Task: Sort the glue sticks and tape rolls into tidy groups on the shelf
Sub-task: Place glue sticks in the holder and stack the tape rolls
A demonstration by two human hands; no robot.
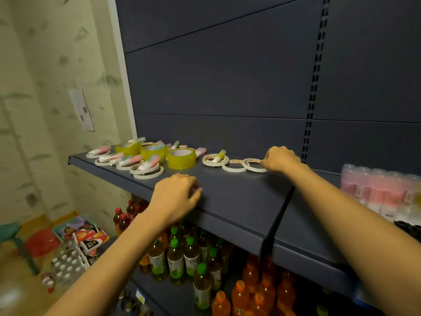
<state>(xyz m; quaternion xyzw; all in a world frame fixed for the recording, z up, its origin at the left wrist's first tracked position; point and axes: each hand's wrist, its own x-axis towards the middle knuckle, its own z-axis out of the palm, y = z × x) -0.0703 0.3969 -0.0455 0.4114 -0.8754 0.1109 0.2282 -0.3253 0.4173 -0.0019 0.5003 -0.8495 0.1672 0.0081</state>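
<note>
My right hand (pixel 281 159) pinches the end tape ring (pixel 253 165) on shelf (pixel 227 197) | left hand (pixel 175 195) curled at front edge, can't tell if holding | I'd slide ring flat beside neighbours, clear of glue stick (pixel 219 155)

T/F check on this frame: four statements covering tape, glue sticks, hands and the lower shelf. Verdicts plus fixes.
1. Three yellow tape rolls sit on the shelf. True.
2. The right hand grips a yellow roll. False: its fingers pinch the edge of a white tape roll.
3. A glue stick lies on another white roll, right of the yellow ones. True.
4. The level below is bare. False: bottles fill it.
</note>
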